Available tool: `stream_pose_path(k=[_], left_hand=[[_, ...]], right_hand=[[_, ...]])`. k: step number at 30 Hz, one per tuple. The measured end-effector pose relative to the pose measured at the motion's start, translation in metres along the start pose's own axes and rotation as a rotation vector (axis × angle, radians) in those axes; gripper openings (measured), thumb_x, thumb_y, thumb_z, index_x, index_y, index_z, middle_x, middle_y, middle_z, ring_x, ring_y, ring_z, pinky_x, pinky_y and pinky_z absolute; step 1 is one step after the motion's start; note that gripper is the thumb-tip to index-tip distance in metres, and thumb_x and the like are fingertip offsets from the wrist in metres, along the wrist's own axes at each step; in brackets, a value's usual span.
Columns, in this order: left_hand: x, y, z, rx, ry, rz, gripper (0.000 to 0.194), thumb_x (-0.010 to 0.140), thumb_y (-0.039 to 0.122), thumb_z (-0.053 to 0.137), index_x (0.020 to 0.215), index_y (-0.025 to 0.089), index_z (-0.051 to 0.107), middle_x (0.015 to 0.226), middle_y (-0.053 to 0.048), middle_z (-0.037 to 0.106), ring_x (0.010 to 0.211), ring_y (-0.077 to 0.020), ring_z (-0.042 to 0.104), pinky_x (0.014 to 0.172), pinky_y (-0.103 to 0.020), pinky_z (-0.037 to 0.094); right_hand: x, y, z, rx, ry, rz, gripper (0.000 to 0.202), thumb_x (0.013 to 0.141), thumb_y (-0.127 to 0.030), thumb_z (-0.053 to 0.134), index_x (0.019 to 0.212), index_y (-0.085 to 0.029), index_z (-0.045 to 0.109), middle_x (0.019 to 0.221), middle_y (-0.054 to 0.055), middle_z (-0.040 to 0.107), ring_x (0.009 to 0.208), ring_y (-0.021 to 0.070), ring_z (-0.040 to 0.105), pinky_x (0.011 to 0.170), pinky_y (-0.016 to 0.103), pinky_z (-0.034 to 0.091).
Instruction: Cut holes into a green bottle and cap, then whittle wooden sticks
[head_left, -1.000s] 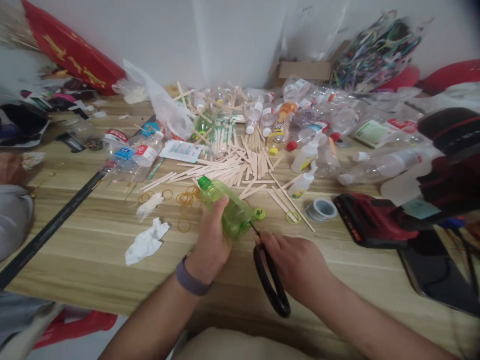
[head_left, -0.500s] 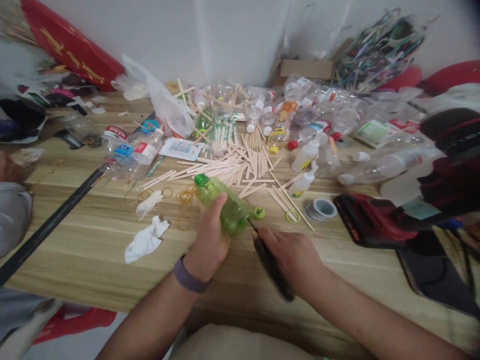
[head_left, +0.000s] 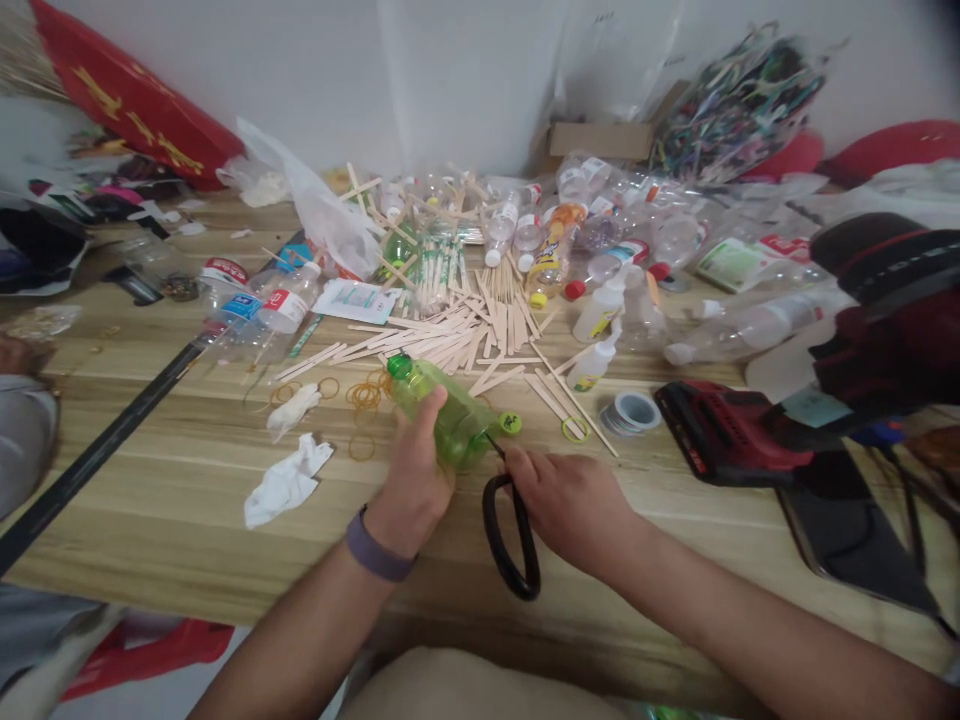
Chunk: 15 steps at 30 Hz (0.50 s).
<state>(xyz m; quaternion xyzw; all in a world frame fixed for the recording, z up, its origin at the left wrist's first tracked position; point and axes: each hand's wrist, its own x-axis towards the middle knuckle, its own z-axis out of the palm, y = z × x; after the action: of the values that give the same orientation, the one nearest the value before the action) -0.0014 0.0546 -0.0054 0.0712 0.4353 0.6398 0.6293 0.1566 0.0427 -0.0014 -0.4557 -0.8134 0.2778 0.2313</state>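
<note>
A green plastic bottle [head_left: 469, 418] lies tilted in my left hand [head_left: 416, 470], its capped neck pointing away to the upper left. My left fingers wrap round its body, with the thumb on top. My right hand [head_left: 574, 505] is closed on black-handled scissors [head_left: 531, 570]; one handle loop hangs below the fingers. The dark blade tip meets the bottle near its base; how deep it goes in I cannot tell. A small yellow-green disc [head_left: 510, 424] shows beside the base. Rubber bands [head_left: 365, 397] and a crumpled tissue [head_left: 289, 480] lie left of the bottle.
Wooden craft sticks [head_left: 442, 340] spread behind the bottle. Several clear bottles [head_left: 600, 260] crowd the back. A spool of wire [head_left: 630, 413], a red-black power tool [head_left: 735, 435] and a dark phone-like slab [head_left: 855, 530] lie right. Another person's sleeve [head_left: 26, 440] shows at the left edge.
The scissors have turned in my right hand, so the handle loop now shows face-on. My left hand keeps its hold on the bottle. The whole view has shifted slightly.
</note>
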Motion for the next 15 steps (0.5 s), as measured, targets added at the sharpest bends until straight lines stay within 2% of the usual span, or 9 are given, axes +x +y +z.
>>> stream_pose_path(k=[3, 5, 7, 9, 10, 12, 15], left_hand=[[-0.004, 0.002, 0.006, -0.037, 0.04, 0.039, 0.02, 0.078, 0.026, 0.068, 0.093, 0.02, 0.056, 0.076, 0.005, 0.065, 0.062, -0.0101, 0.061, 0.063, -0.024, 0.049], [-0.004, 0.004, 0.006, -0.044, 0.038, 0.049, 0.018, 0.078, 0.025, 0.068, 0.091, 0.02, 0.056, 0.075, 0.005, 0.065, 0.063, -0.0105, 0.062, 0.062, -0.023, 0.049], [-0.001, 0.004, 0.003, -0.018, 0.014, 0.045, 0.018, 0.077, 0.03, 0.069, 0.086, 0.019, 0.057, 0.071, 0.003, 0.065, 0.061, -0.0118, 0.061, 0.059, -0.024, 0.048], [0.002, 0.004, 0.0, 0.008, -0.017, 0.045, 0.022, 0.076, 0.037, 0.07, 0.081, 0.018, 0.058, 0.068, 0.002, 0.064, 0.058, -0.0132, 0.06, 0.056, -0.025, 0.048], [0.004, 0.004, -0.002, 0.011, -0.025, 0.05, 0.023, 0.076, 0.038, 0.07, 0.081, 0.018, 0.058, 0.067, 0.002, 0.064, 0.058, -0.0134, 0.06, 0.056, -0.026, 0.048], [0.006, 0.003, -0.003, -0.009, -0.011, 0.069, 0.023, 0.074, 0.036, 0.071, 0.084, 0.02, 0.058, 0.07, 0.003, 0.065, 0.06, -0.0129, 0.061, 0.06, -0.025, 0.049], [0.006, 0.001, -0.004, -0.011, -0.021, 0.054, 0.025, 0.072, 0.032, 0.074, 0.088, 0.021, 0.058, 0.073, 0.004, 0.066, 0.065, -0.0129, 0.063, 0.067, -0.025, 0.049]], right_hand=[[0.0, -0.002, 0.008, 0.084, -0.007, 0.039, 0.037, 0.093, -0.041, 0.039, 0.07, -0.016, 0.056, 0.058, 0.008, 0.059, 0.051, 0.0159, 0.055, 0.048, 0.026, 0.035], [-0.001, -0.009, 0.018, 0.188, -0.04, 0.093, 0.05, 0.099, -0.047, 0.022, 0.075, -0.017, 0.054, 0.052, 0.004, 0.057, 0.045, 0.015, 0.056, 0.044, 0.024, 0.039], [-0.001, -0.018, 0.026, 0.341, -0.099, 0.174, 0.06, 0.101, -0.049, 0.007, 0.082, -0.016, 0.053, 0.049, 0.002, 0.057, 0.038, 0.0147, 0.054, 0.038, 0.023, 0.04], [0.0, -0.024, 0.029, 0.447, -0.138, 0.224, 0.065, 0.101, -0.05, 0.001, 0.086, -0.014, 0.052, 0.047, 0.001, 0.056, 0.033, 0.0146, 0.051, 0.033, 0.022, 0.037], [0.001, -0.025, 0.028, 0.413, -0.13, 0.206, 0.065, 0.102, -0.048, 0.0, 0.085, -0.014, 0.053, 0.046, 0.0, 0.055, 0.032, 0.0141, 0.051, 0.032, 0.022, 0.037], [0.003, -0.023, 0.022, 0.204, -0.06, 0.104, 0.061, 0.103, -0.042, 0.005, 0.081, -0.014, 0.055, 0.046, 0.0, 0.055, 0.034, 0.0129, 0.051, 0.035, 0.021, 0.035], [0.004, -0.011, 0.006, -0.15, 0.038, -0.079, 0.037, 0.098, -0.03, 0.032, 0.075, -0.016, 0.057, 0.054, 0.003, 0.058, 0.043, 0.0136, 0.053, 0.041, 0.023, 0.029]])
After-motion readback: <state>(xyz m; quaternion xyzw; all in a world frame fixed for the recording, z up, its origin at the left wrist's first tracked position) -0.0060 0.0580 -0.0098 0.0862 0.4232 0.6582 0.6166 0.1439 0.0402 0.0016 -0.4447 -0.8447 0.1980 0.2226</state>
